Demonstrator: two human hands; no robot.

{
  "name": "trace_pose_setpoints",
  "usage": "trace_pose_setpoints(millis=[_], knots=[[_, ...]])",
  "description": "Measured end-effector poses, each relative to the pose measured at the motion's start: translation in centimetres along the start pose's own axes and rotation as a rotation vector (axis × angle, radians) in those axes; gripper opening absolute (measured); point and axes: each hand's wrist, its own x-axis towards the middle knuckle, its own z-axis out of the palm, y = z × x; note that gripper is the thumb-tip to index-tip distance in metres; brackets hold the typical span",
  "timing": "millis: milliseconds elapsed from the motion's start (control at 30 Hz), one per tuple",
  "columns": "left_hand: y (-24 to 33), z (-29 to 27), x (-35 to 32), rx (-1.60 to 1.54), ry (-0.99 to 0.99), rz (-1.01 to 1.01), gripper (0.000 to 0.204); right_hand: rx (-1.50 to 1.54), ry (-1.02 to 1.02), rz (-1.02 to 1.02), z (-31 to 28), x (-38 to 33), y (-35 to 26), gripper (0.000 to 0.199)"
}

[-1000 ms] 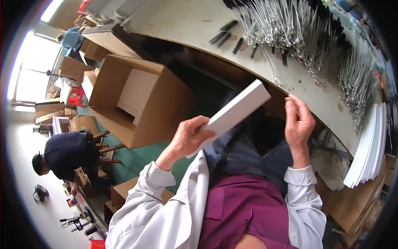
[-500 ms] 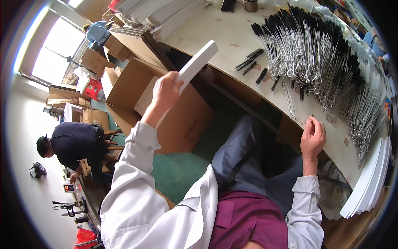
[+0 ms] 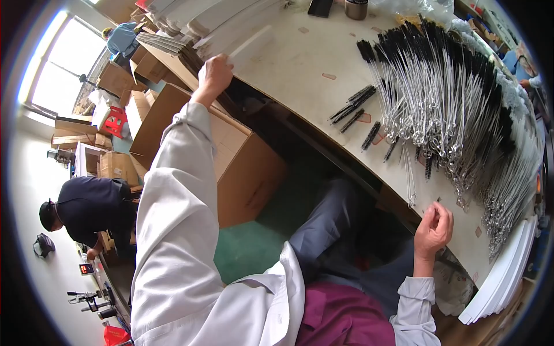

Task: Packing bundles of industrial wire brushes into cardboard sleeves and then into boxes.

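At the table's far left edge, my left hand (image 3: 216, 78) is closed on the near end of a long, slim white box (image 3: 252, 47). The box is low over the tabletop, beside long white pieces (image 3: 219, 26) stacked there. By the table's near edge, my right hand (image 3: 434, 232) has its fingers curled together; what they hold, if anything, I cannot make out. Beyond it spreads a big pile of wire-handled brushes (image 3: 433, 109) with black bristles and looped ends. Several short black brushes (image 3: 352, 104) lie left of the pile.
An open cardboard carton (image 3: 254, 179) stands on the floor left of my legs, beside flattened cardboard (image 3: 167, 49). White strip-like boxes (image 3: 502, 277) are stacked at the table's right end. A dark metal cup (image 3: 356, 8) stands at the back. Another person (image 3: 95, 207) bends over a bench at left.
My left hand has carried the white box away and to the left, from above the carton to the tabletop's far left. My right hand stays by the table edge, lower in view.
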Motion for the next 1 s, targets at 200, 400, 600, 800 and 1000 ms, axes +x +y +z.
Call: trace_pose_setpoints(millis=[200, 400, 600, 800, 1000], knots=[[-0.9, 2.3, 4.8, -0.01, -0.017, -0.028, 0.036, -0.056, -0.014, 0.02, 0.1, -0.2, -0.1, 0.008], [-1.6, 4.2, 6.3, -0.017, -0.031, -0.078, 0.035, -0.078, -0.032, 0.064, 0.1, -0.1, -0.6, 0.009], [-2.2, 4.2, 6.8, 0.006, 0.009, -0.03, 0.038, -0.093, -0.033, 0.06, 0.2, -0.3, -0.4, 0.009], [-2.8, 2.8, 5.1, 0.018, -0.06, -0.083, 0.043, -0.117, -0.028, 0.032, 0.3, -0.3, -0.4, 0.01], [-4.6, 1.2, 3.0, 0.086, -0.091, -0.106, 0.043, -0.108, -0.026, 0.043, 0.4, -0.2, -0.3, 0.009]])
